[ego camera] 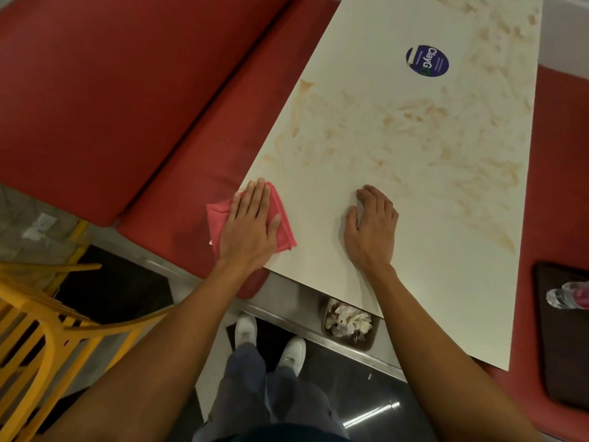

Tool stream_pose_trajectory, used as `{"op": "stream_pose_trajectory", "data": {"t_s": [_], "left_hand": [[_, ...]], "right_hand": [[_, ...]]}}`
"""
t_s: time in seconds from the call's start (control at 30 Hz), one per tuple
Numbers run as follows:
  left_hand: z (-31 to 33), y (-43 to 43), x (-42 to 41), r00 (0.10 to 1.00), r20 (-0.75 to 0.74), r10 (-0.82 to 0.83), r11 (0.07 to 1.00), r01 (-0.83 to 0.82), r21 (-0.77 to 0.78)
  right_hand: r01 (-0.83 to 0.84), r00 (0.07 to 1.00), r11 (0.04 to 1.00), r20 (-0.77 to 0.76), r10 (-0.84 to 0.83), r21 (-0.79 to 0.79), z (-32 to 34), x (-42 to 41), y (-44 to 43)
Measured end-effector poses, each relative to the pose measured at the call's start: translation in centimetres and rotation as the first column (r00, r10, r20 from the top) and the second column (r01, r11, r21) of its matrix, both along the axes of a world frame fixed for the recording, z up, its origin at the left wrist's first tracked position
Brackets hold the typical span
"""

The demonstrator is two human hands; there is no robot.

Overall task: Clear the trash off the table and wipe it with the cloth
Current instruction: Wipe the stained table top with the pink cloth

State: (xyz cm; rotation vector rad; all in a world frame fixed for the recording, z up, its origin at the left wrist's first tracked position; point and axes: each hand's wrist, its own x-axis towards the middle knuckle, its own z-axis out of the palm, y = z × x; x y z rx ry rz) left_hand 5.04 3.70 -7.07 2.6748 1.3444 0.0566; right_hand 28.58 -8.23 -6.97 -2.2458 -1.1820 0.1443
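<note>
**Pink cloth pressed at the table's near left corner, stains still across the top**

A cream-white rectangular tabletop (439, 282) runs away from the person, and pale brown smears cover most of its middle and far part. A round dark-blue sticker (427, 60) with white lettering lies flat on the far half. A red padded bench (111, 90) runs along the table's left side, and more red padding (561, 161) shows along the right. A metal strip crosses the dark floor below the table's near edge.

There is one yellow slatted chair (38, 330) at the lower left. One small brown bin (349, 325), filled with crumpled white paper, stands on the floor half under the near edge. One dark brown tray (564, 352) rests on the right-hand padding, and one clear plastic bottle (570, 295) lies on it. Two white shoes (246, 330) stand on the floor beneath the person's grey trousers.

The left hand (251, 224) lies flat on a folded pink cloth (285, 231), fingers straight and close together, palm pressing it onto the near left corner of the table. Part of the cloth sticks out past the table's left edge. The right hand (373, 224) rests on the bare tabletop near the cloth but apart from it. Its fingers are loosely bent with the tips on the surface, and it holds nothing
</note>
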Motion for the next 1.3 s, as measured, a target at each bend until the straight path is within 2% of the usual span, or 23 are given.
{"op": "stream_pose_trajectory", "data": {"t_s": [0.07, 0.27, 0.5, 0.63, 0.73, 0.97, 1.07, 1.17, 1.23, 1.3], "left_hand": [[0.0, -1.2, -0.1, 1.000, -0.013, -0.003, 1.000, 0.003, 0.018], [0.3, -2.8, -3.0, 0.983, 0.040, -0.179, 0.984, 0.179, -0.001], [0.6, 0.9, 0.4, 0.997, 0.020, -0.074, 0.997, 0.074, -0.003], [0.3, -2.1, -1.0, 0.991, 0.010, -0.136, 0.990, 0.136, 0.021], [0.4, -1.0, -1.7, 0.981, 0.049, -0.185, 0.983, 0.186, -0.005], [0.1, 1.5, 1.2, 0.993, 0.004, -0.115, 0.993, 0.115, 0.029], [-0.1, -0.1, -0.3, 0.977, -0.010, -0.212, 0.976, 0.212, 0.049], [0.3, -0.8, -1.8, 0.960, 0.002, -0.281, 0.960, 0.281, 0.006], [0.8, -1.5, -1.8, 0.987, 0.036, -0.157, 0.987, 0.158, -0.024], [1.4, -3.0, -1.1, 0.991, 0.052, 0.126, 0.991, -0.124, -0.040]], "right_hand": [[-0.002, 1.000, 1.000, 0.005, 0.002, -0.004, 0.0, 0.0, 0.0], [-0.001, 1.000, 1.000, 0.027, 0.001, -0.021, 0.1, -0.2, 0.0], [0.001, 0.998, 0.999, 0.058, 0.001, -0.037, 0.0, -0.2, 0.0], [-0.009, 0.998, 0.999, 0.068, 0.012, -0.052, 0.0, -0.3, -0.1], [-0.015, 0.994, 0.995, 0.103, 0.025, -0.097, 0.1, -0.5, 0.0], [0.001, 0.989, 0.989, 0.148, 0.021, -0.147, 0.1, -0.4, 0.2], [0.002, 0.989, 0.989, 0.146, 0.020, -0.150, 0.2, -0.6, 0.1], [0.001, 0.990, 0.988, 0.138, 0.021, -0.153, 0.4, -0.7, 0.1], [0.001, 0.990, 0.989, 0.136, 0.020, -0.151, 0.5, -0.7, 0.2], [0.000, 0.991, 0.989, 0.136, 0.021, -0.148, 0.6, -0.6, 0.3]]}}
